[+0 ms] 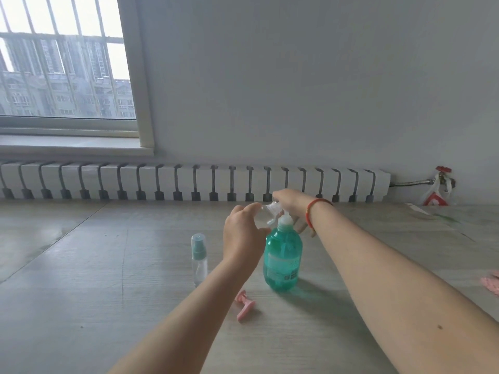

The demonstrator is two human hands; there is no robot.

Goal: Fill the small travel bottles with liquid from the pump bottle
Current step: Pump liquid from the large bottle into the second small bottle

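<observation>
A green pump bottle (282,257) stands upright at the table's middle, its white pump head (283,217) on top. My left hand (244,233) grips a small clear travel bottle (266,213), tilted, with its mouth up against the pump's nozzle. My right hand (290,203) rests on top of the pump head from behind; how its fingers lie is partly hidden. A second small clear bottle with a teal spray top and clear cap (199,259) stands upright left of my left wrist. A pink spray top (244,305) lies on the table in front.
The wooden table (108,265) runs to a white radiator (189,182) under a window. A red valve with a plastic bag (440,190) is at the far right. A pink object (491,286) pokes in at the right edge.
</observation>
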